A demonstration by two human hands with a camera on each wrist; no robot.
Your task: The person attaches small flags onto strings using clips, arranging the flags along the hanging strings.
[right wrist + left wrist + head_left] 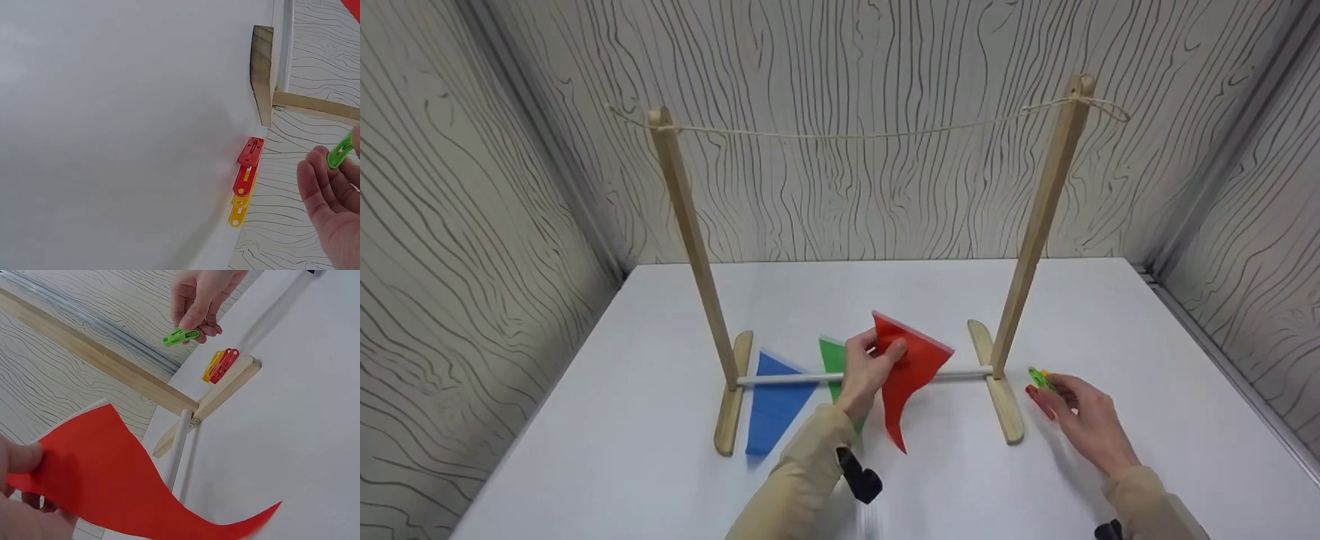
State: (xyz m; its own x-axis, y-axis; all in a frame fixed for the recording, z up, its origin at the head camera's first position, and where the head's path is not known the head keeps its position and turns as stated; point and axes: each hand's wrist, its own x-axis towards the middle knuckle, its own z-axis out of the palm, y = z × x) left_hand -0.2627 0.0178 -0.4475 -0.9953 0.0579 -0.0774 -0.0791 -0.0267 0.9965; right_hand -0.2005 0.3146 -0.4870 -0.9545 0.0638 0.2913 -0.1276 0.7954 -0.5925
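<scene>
My left hand [868, 369] pinches a red triangular flag [916, 364] by its pale top edge, and the flag's pointed tail hangs down. It is held in front of the stand's white crossbar [787, 379]. To the right of the stand, my right hand [1091, 421] holds a green clothespin [179, 337] between thumb and fingers, raised above the table. Red clothespins [246, 174] and yellow clothespins [237, 215] lie on the table just below that hand. A blue flag [778, 412] and a green flag [832, 357] lie at the crossbar; my left hand partly covers the green one.
Two wooden posts [690, 225] stand on wooden feet [1005, 409], joined low by the crossbar. A slack string [825, 136] runs between the post tops, with nothing hanging from it. Wood-grain patterned walls [840, 202] enclose the white table [622, 420] behind and at the sides.
</scene>
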